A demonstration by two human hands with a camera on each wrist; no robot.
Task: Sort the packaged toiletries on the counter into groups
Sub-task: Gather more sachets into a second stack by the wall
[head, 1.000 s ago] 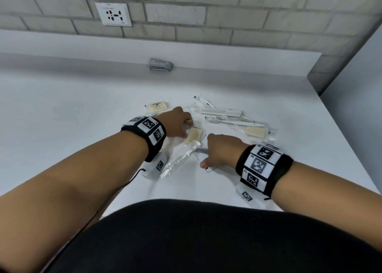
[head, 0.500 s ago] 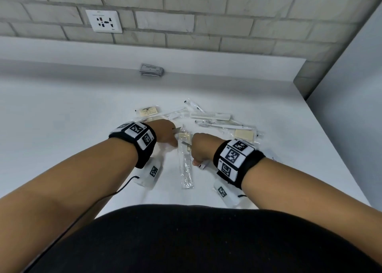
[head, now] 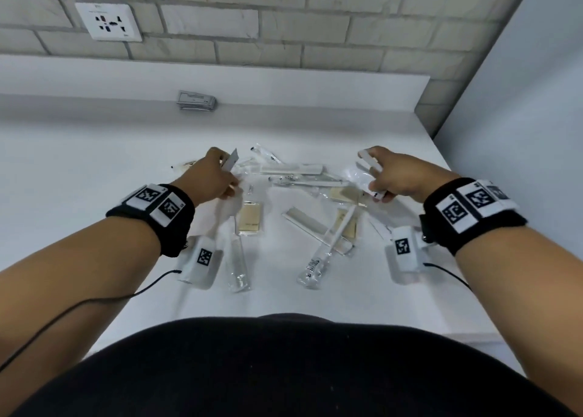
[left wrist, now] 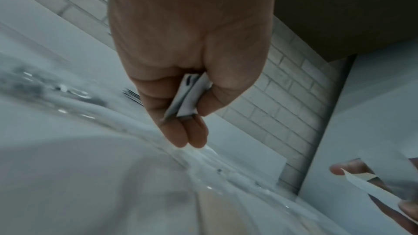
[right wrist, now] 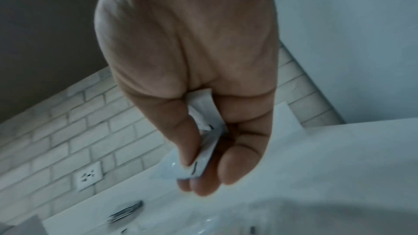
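Even, soft overhead light, faint shadows; wide-angle bending at edges; dim, bluish, motion-blurred wrist views.

A white wall socket (head: 108, 21) is sitting in the pale brick wall (head: 284, 38) at the upper left, above a plain white upstand (head: 315, 91) running along the back of the tabletop (head: 79, 170). A small grey stack of flat packets (head: 197, 101) is lying against that upstand, well behind everything else. A smooth light wall (head: 542, 85) is closing off the right side, meeting the brick at the corner.
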